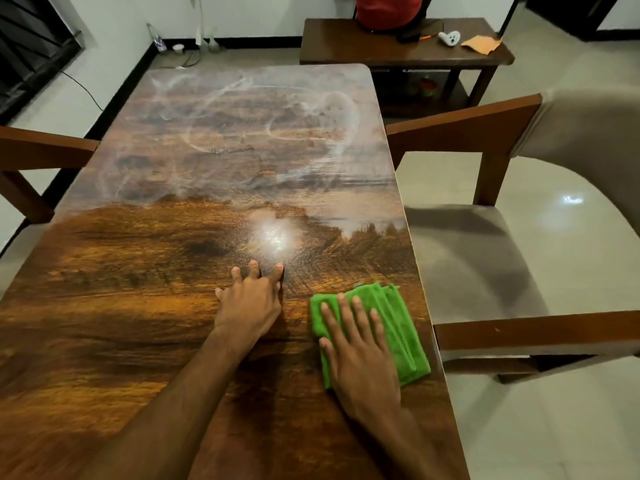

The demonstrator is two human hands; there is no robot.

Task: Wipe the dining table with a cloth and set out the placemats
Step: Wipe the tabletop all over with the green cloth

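A folded green cloth lies on the wooden dining table near its right edge. My right hand presses flat on the cloth with straight, spread fingers. My left hand rests flat on the bare wood just left of the cloth, fingers spread. The far half of the table top carries whitish dusty smears; the near half looks darker with a bright light glare. No placemats are in view.
A chair with a grey seat stands close against the table's right side. Another chair's wooden back is at the left. A dark side table beyond holds a red bag, an orange cloth and small items.
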